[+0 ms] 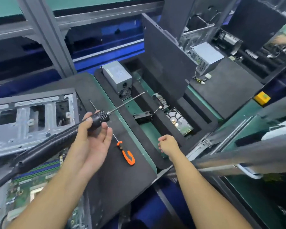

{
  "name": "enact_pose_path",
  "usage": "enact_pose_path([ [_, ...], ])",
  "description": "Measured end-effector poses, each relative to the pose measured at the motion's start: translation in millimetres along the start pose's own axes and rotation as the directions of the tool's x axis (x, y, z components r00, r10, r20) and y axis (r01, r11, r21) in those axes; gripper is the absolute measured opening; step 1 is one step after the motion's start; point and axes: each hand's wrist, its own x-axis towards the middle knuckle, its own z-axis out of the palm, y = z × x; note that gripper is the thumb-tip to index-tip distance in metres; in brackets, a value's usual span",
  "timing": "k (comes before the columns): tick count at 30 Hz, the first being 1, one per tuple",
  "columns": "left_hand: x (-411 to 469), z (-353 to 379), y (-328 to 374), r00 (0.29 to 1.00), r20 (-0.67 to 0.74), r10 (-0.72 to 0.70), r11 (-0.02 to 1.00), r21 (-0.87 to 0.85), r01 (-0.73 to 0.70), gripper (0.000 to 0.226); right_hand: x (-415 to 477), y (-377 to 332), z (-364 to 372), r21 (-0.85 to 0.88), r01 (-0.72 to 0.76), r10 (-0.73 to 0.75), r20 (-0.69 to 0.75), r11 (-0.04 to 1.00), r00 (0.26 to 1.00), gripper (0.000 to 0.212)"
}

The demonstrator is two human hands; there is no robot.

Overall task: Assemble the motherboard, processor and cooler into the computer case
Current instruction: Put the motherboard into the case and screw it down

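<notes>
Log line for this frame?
left hand holds electric screwdriver | right hand loosely curled, empty | orange screwdriver lies on black mat | motherboard by left forearm

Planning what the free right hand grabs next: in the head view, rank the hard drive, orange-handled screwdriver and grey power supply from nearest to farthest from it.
1. Hard drive, just beyond the right hand, in the foam tray.
2. Orange-handled screwdriver, to its left on the black mat.
3. Grey power supply, far back left.
</notes>
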Motion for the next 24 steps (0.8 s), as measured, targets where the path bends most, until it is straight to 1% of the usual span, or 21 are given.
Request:
enact_pose_path([
  [2,5,-2,-2,1.0,-0.006,-0.001,1.0,-0.009,0.001,0.01,12,3,3,-0.09,-0.017,0.017,-0.003,0.996,1.0,0.027],
  [5,9,2,-3,0.999,-0.054,-0.008,0.999,-0.052,0.005,0.006,27,2,6,-0.242,-0.043,0.056,0.044,0.969,0.997,0.024],
  [7,8,3,-4,0.995,-0.099,-0.018,0.999,-0.046,0.014,0.005,32,1,10,-0.371,-0.019,0.055,0.087,0.928,0.995,0.023],
  [8,7,3,-4,0.993,-0.114,-0.025,0.999,-0.039,0.021,0.004,33,1,13,-0.406,-0.007,0.051,0.099,0.914,0.994,0.025],
  [9,5,4,-5,0.991,-0.126,-0.037,0.999,-0.034,0.033,0.005,34,2,18,-0.418,0.002,0.049,0.112,0.908,0.992,0.027],
  [11,3,7,-7,0.983,-0.162,-0.083,0.996,-0.053,0.075,0.013,34,2,24,-0.411,0.005,0.052,0.127,0.912,0.991,0.029],
  [13,1,8,-9,0.968,-0.213,-0.131,0.989,-0.098,0.112,0.025,33,3,25,-0.399,0.004,0.043,0.109,0.917,0.993,0.031],
  [14,1,8,-10,0.964,-0.223,-0.143,0.987,-0.11,0.12,0.026,33,3,25,-0.398,0.003,0.039,0.098,0.917,0.994,0.032],
  [17,2,7,-10,0.967,-0.207,-0.15,0.981,-0.152,0.12,0.02,31,1,23,-0.407,-0.016,0.055,0.084,0.913,0.995,0.028],
  [20,3,8,-11,0.974,-0.179,-0.136,0.978,-0.183,0.103,0.014,34,-2,14,-0.465,-0.036,0.09,0.093,0.884,0.992,0.012],
  [21,4,7,-12,0.976,-0.175,-0.126,0.98,-0.175,0.095,0.012,36,-2,12,-0.491,-0.038,0.094,0.09,0.87,0.992,0.015],
  [23,5,5,-14,0.98,-0.168,-0.105,0.986,-0.144,0.081,0.008,40,-1,11,-0.535,-0.04,0.093,0.073,0.844,0.993,0.029],
  [24,6,4,-15,0.982,-0.164,-0.096,0.989,-0.129,0.075,0.008,42,1,12,-0.566,-0.036,0.087,0.064,0.824,0.994,0.032],
])
